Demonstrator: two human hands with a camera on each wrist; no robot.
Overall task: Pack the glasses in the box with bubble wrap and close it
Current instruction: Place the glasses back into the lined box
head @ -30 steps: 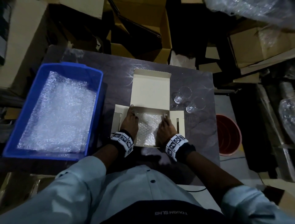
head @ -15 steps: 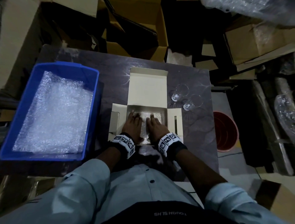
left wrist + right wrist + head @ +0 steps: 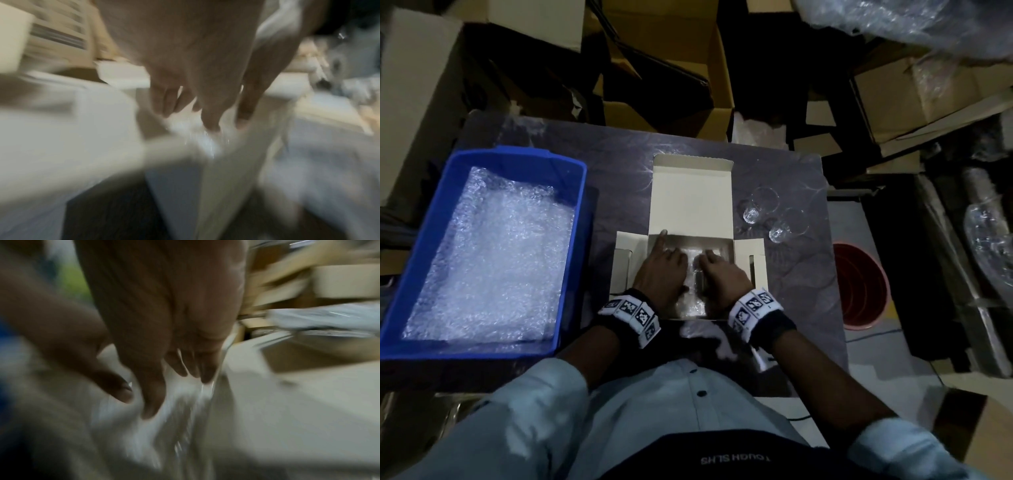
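A small cream cardboard box (image 3: 751, 263) lies open mid-table, its lid (image 3: 691, 195) folded back and both side flaps spread. A sheet of bubble wrap (image 3: 693, 255) lines its inside. Both hands are in the box, side by side, pressing the wrap down with straight fingers. My left hand (image 3: 667, 260) reaches its forefinger to the far wall; my right hand (image 3: 717, 270) lies beside it. Both wrist views are blurred: the left hand (image 3: 205, 105) and the right hand (image 3: 156, 369) touch white bubble wrap (image 3: 180, 402). Two clear glasses (image 3: 760, 205) (image 3: 787, 226) stand right of the lid.
A blue bin (image 3: 571, 240) holding more bubble wrap (image 3: 489, 253) fills the table's left side. A red bucket (image 3: 859, 284) sits on the floor off the table's right edge. Cardboard boxes (image 3: 671, 68) crowd the floor beyond the table.
My hands have moved from the box's left and right edges to its middle and pushed farther in, flattening the bubble wrap. The glasses have not moved.
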